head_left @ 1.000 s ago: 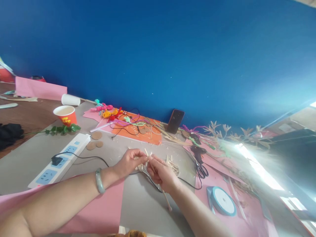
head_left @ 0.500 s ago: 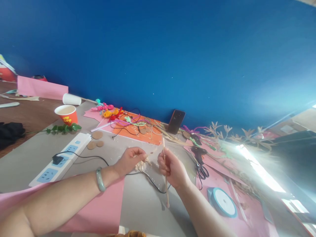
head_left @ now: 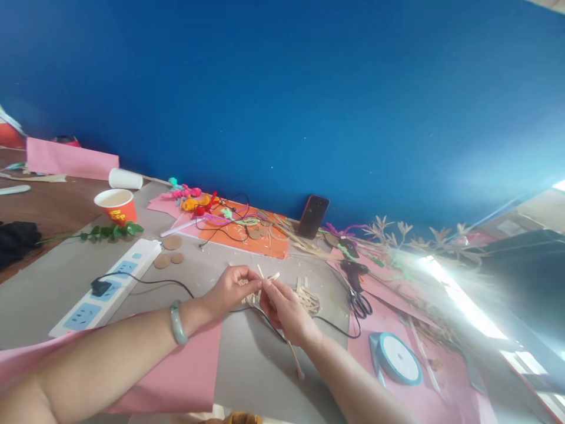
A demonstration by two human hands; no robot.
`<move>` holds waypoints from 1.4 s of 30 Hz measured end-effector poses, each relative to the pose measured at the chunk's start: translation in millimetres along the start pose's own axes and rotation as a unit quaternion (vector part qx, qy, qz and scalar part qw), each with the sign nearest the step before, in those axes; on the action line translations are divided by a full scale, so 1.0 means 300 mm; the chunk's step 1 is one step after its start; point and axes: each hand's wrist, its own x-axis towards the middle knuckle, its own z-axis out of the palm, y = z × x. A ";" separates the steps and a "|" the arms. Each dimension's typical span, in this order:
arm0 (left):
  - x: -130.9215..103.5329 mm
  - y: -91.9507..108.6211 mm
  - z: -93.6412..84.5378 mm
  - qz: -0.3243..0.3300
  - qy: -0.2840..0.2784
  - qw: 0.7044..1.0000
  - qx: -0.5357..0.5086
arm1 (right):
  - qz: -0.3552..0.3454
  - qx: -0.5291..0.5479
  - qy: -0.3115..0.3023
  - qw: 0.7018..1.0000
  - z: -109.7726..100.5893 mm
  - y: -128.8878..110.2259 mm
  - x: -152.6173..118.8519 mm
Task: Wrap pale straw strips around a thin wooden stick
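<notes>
Wall [head_left: 282,106], blue, behind everything. Table [head_left: 251,371], grey-topped, below it. Pink sheet [head_left: 172,380], lying beneath the left forearm. Power strip [head_left: 108,288], white with blue sockets, one black plug [head_left: 101,287] seated. Right hand [head_left: 288,311], closed around a stick, thumb and forefinger pinching it near its top. Left hand [head_left: 232,290], thumb and forefinger pinched at the stick's upper end (a greenish bangle [head_left: 178,323] on the wrist). Phone [head_left: 313,216], propped against the wall. Roll [head_left: 401,358], blue-rimmed, on pink paper at right. Paper cup [head_left: 115,207], red and white, upright beyond the power strip. Stick [head_left: 293,358], thin, slanting between both hands over the table, knobbed lower end below the right hand. Pale strips [head_left: 308,299], heaped just beside the right hand. Brown discs [head_left: 172,242], three, near the power strip.
</notes>
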 end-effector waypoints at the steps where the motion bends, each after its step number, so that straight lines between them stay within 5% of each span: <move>1: 0.000 0.001 0.000 0.002 -0.001 1.000 -0.002 | 0.011 0.013 -0.008 1.000 -0.004 0.000 0.002; 8: 0.003 0.005 -0.004 -0.013 0.013 1.000 -0.017 | 0.025 0.126 -0.051 0.990 -0.051 -0.038 -0.002; 12: 0.004 -0.006 0.001 -0.036 0.026 0.997 -0.056 | -0.018 0.157 -0.015 0.987 -0.089 -0.071 0.000; 15: 0.004 -0.011 0.004 -0.038 0.028 0.997 -0.061 | -0.039 0.119 0.030 0.992 -0.102 -0.089 0.002; 23: 0.005 -0.009 0.006 -0.024 0.022 0.999 -0.036 | -0.078 -0.074 0.019 0.994 -0.114 -0.106 0.009; 26: 0.004 -0.008 0.004 -0.033 0.039 0.998 -0.035 | -0.117 -0.250 0.048 0.960 -0.165 -0.148 0.005; 30: 0.008 -0.017 0.000 -0.040 0.071 0.996 -0.035 | -0.103 -0.500 0.076 0.857 -0.242 -0.197 0.001; 33: 0.012 -0.028 -0.005 -0.024 0.089 0.996 -0.018 | -0.069 -0.591 0.074 0.801 -0.278 -0.192 0.007; 42: 0.018 -0.042 -0.014 -0.036 0.134 0.990 -0.014 | -0.029 -0.595 0.058 0.801 -0.327 -0.167 0.014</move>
